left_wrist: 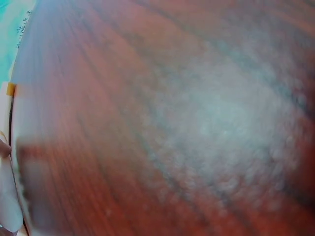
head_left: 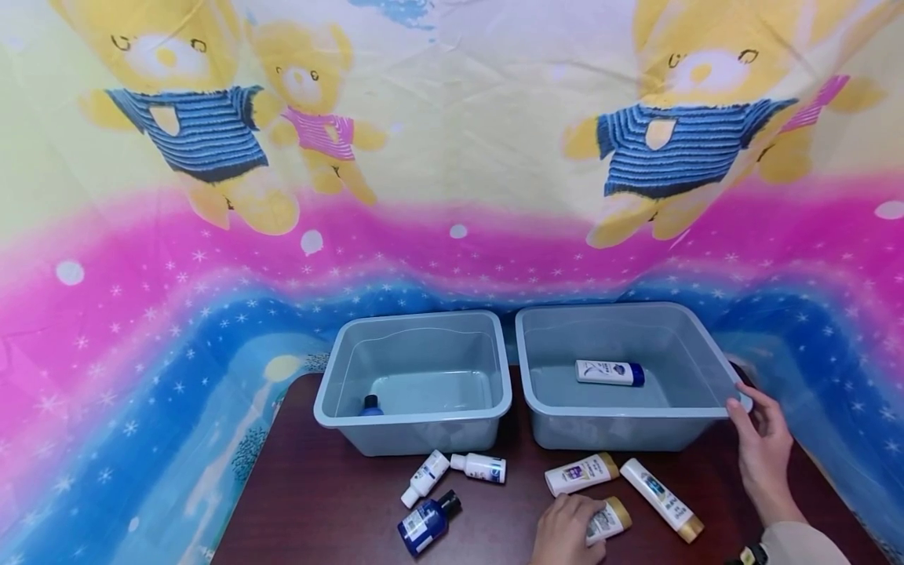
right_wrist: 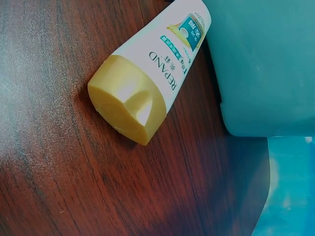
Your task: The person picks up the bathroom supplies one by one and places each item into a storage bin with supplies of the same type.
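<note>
In the head view, my left hand (head_left: 566, 530) grips a white bottle with a gold cap (head_left: 607, 522) lying on the table, covering its left end. My right hand (head_left: 766, 447) pinches the front right corner of the right grey bin (head_left: 621, 428) between thumb and fingers. Between the hands lies another white gold-capped bottle (head_left: 662, 499), whose gold cap (right_wrist: 128, 101) shows large in the right wrist view. A third gold-capped bottle (head_left: 581, 473) lies just beyond my left hand. Inside the right bin rests a white bottle with a blue cap (head_left: 609, 373).
The left grey bin (head_left: 424, 431) contains a dark blue bottle (head_left: 370, 405), partly hidden by the front wall. Before it lie two small white bottles (head_left: 426, 477) and a blue bottle with a black cap (head_left: 428, 524). A bear-print cloth (head_left: 452, 173) hangs behind the dark wooden table (head_left: 304, 479).
</note>
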The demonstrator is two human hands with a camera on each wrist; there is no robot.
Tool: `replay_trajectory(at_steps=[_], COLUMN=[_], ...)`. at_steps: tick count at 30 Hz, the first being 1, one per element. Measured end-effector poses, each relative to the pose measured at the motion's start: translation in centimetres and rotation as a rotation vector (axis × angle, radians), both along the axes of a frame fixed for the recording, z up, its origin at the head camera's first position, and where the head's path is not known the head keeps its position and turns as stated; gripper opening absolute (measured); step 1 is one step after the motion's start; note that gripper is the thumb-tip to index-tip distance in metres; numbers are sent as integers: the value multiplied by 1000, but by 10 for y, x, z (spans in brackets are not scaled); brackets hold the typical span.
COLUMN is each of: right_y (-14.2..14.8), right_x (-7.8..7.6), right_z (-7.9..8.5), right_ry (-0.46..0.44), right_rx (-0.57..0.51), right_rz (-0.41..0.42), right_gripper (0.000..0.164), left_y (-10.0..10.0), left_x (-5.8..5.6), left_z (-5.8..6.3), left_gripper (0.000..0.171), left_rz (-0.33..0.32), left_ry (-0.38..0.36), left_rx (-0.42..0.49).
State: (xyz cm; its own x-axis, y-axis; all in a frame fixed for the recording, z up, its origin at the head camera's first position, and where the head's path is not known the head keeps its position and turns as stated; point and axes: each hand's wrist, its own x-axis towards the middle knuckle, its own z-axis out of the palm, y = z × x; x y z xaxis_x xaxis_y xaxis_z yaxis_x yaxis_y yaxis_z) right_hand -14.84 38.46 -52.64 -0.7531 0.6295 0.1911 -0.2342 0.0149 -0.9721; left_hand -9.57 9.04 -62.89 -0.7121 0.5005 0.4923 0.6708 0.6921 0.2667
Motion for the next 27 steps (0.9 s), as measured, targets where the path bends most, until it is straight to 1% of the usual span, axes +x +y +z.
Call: replay_trajectory(at_steps=[5,11,14,18,20,23,27], right_y=[0,0,0,0,0,0,-1], right_x=[-1,-1,-1,-2,-3,-2,-2], right_z=[1,0,0,0,0,1,1], right_ry=[-3,20,26,21,16,7,2], right_rx=[-7,-31,-33,-34,-38,-37,-29], right_rz=[-5,-18,-18,-28,-31,-29,-22], right_gripper=[35,34,34,34,34,34,34], left_y=[-1,-2,-2,-2,-3,-4,-6], left_x=[-1,0,0,-1,-2,-2,-3], left_z=[3,12,19,29,34,41,49], left_gripper=[55,53,52,50,50,50,49], left_rz=[-20,-57,-76,-122,-141,-152,-151], left_ry=[45,56,29,-69,-97,-99,-94], left_rx=[-20,-34,-53,-80,-92,-93,-77])
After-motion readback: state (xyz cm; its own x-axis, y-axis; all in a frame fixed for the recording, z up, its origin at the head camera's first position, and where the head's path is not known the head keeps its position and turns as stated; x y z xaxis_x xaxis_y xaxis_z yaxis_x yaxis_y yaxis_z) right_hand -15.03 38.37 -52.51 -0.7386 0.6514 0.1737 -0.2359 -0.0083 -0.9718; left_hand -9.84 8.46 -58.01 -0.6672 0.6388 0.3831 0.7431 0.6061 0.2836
